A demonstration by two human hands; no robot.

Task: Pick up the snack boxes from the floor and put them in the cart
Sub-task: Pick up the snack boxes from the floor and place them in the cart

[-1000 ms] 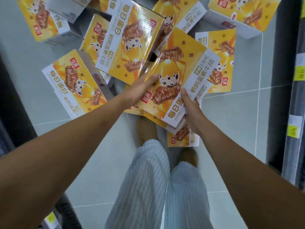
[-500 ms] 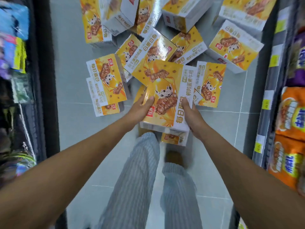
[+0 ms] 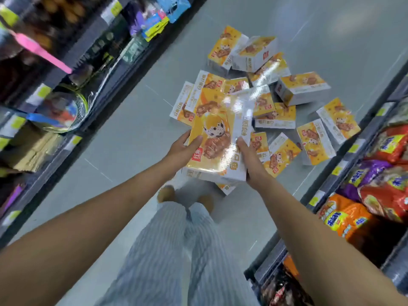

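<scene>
I hold one yellow-and-white snack box (image 3: 217, 133) flat in front of me, above the floor. My left hand (image 3: 183, 149) grips its left edge, thumb on the printed top. My right hand (image 3: 248, 157) grips its right edge near the white strip. Beyond it, several more snack boxes (image 3: 302, 88) of the same kind lie scattered in a heap on the grey tiled floor, some flat, some tilted on each other. No cart is in view.
Shop shelves line the aisle on both sides: the left shelf (image 3: 66, 69) carries mixed goods and a wire basket (image 3: 64, 111); the right shelf (image 3: 344, 171) holds red, purple and orange snack bags (image 3: 384, 180). My striped trouser legs (image 3: 176, 250) stand below the box.
The box has come up off the heap, held by both hands. The view has risen and swung, so the heap now looks smaller and farther, and shelves show on both sides.
</scene>
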